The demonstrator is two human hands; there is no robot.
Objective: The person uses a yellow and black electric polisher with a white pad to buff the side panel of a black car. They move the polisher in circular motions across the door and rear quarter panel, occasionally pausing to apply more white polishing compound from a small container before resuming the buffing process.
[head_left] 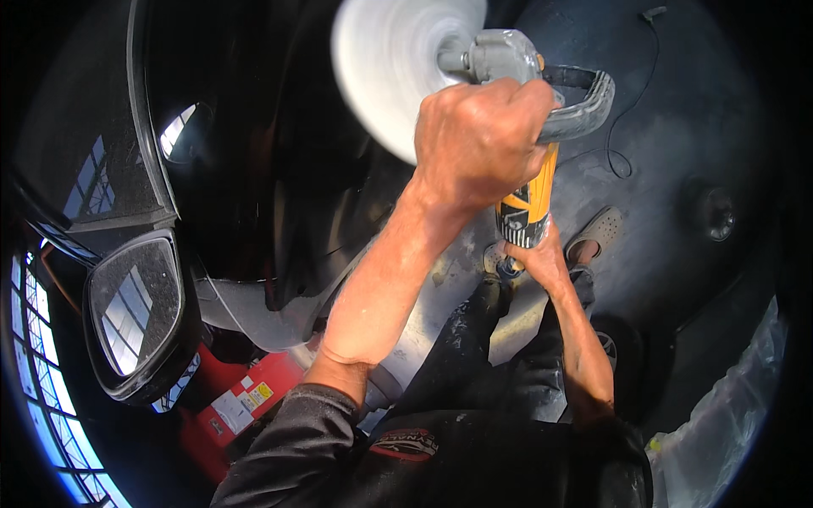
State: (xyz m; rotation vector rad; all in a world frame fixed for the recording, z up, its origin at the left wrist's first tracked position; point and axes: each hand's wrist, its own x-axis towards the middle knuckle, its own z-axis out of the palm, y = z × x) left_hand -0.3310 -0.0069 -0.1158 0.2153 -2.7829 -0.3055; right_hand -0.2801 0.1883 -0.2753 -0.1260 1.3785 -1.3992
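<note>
A rotary polisher with a yellow and black body (539,188) and a grey metal head is held out in front of me. Its round white buffing pad (381,72) is smeared, as if spinning. My left hand (483,140) is closed around the grey and black loop handle (584,110) near the head. Lower down, my right hand (540,252) wraps the rear end of the body, its fingers partly hidden. The pad is up beside a glossy black car panel (229,93); whether they touch I cannot tell.
A car side mirror (140,309) juts out on the left, with a red box-like item (254,394) below it. A thin black cord (622,157) lies on the grey floor. Clear plastic sheeting (720,423) hangs at lower right. My feet in clogs (603,229) stand below the polisher.
</note>
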